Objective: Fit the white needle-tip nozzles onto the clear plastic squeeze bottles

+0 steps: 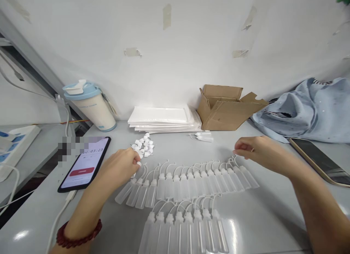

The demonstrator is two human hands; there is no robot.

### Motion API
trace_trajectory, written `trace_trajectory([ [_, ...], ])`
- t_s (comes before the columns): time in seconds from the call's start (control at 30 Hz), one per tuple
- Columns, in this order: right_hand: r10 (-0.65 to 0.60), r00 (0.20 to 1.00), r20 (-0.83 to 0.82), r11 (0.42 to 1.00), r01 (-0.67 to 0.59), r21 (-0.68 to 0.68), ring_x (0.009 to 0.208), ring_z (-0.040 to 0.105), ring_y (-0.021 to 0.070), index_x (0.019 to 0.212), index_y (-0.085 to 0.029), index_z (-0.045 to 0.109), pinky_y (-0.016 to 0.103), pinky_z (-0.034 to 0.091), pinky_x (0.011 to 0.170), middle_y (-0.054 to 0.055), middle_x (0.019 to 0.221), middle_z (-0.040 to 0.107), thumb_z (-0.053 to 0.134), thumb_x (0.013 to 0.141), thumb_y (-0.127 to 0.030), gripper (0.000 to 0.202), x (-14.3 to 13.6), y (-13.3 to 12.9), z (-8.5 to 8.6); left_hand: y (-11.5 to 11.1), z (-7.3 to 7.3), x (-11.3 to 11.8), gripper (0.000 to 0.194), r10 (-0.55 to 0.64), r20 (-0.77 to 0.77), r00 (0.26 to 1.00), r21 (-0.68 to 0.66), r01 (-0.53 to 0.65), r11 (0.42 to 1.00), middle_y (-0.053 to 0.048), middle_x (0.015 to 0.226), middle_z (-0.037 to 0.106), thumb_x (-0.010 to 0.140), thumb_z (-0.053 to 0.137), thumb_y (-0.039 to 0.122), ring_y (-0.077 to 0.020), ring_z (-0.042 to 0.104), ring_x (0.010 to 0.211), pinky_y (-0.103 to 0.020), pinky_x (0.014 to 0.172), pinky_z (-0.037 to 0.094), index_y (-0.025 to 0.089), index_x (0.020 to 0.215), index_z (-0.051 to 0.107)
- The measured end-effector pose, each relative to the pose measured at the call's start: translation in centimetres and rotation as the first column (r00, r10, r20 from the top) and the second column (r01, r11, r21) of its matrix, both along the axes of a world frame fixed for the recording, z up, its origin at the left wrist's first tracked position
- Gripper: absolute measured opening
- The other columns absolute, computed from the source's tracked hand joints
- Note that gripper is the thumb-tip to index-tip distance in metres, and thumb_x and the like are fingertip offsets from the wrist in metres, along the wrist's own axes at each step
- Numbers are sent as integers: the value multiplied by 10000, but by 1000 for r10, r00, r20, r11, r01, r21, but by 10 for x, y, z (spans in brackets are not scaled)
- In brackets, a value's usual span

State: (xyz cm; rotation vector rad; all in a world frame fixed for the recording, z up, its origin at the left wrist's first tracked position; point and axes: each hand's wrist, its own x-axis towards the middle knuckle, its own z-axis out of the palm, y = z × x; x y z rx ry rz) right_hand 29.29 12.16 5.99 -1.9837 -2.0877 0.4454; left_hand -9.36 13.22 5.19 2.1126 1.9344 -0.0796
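Two rows of clear plastic bottles (190, 184) with thin curved tubes on their necks lie on the grey table. Small white caps (142, 146) form a pile behind the left end of the back row. My left hand (124, 163) is beside that pile, over the leftmost bottles, its fingers closed near a small white piece; what they hold is too small to name. My right hand (250, 148) is above the back row's right end, fingers pinched together near a tube tip; whether something is between them is hidden.
Stacked white envelopes (164, 117) and an open cardboard box (225, 113) stand by the wall. Two bottles (203, 136) lie before them. A tumbler (94, 108) and lit phone (84, 164) are left; blue cloth (308, 108) and another phone (324, 161) are right.
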Motion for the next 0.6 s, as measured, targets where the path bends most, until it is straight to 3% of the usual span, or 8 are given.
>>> trace_trajectory([
  [0.1, 9, 996, 86, 987, 5, -159, 521, 596, 207, 609, -217, 642, 329, 425, 492, 62, 594, 660, 587, 785, -367, 238, 13, 0, 0, -2, 5, 7, 188, -9, -50, 999, 11, 9, 1000, -57, 684, 638, 763, 458, 242, -222, 577, 654, -285, 534, 283, 203, 629, 584],
  [0.27, 38, 993, 111, 962, -6, -272, 552, 597, 200, 649, -201, 663, 322, 422, 517, 78, 650, 675, 553, 799, -402, 274, 13, -3, -1, -3, 10, 19, 212, 39, -36, 999, -7, -40, 999, -38, 635, 611, 753, 490, 273, -198, 541, 617, -275, 525, 284, 201, 556, 519],
  [0.4, 38, 989, 144, 935, 16, -355, 598, 604, 196, 665, -189, 652, 317, 426, 571, 73, 673, 678, 512, 810, -395, 289, 7, -9, 8, -1, 11, 19, 215, 95, 17, 995, 21, -95, 995, -48, 695, 669, 768, 488, 317, -212, 585, 681, -272, 547, 322, 199, 628, 600],
  [0.6, -3, 987, 159, 889, 75, -453, 587, 580, 182, 618, -182, 595, 290, 380, 546, 64, 620, 673, 540, 773, -401, 274, 4, -17, 23, -8, 20, 25, 307, 136, 179, 974, 172, -168, 971, -66, 739, 719, 820, 467, 387, -238, 625, 721, -286, 629, 390, 164, 774, 673],
])
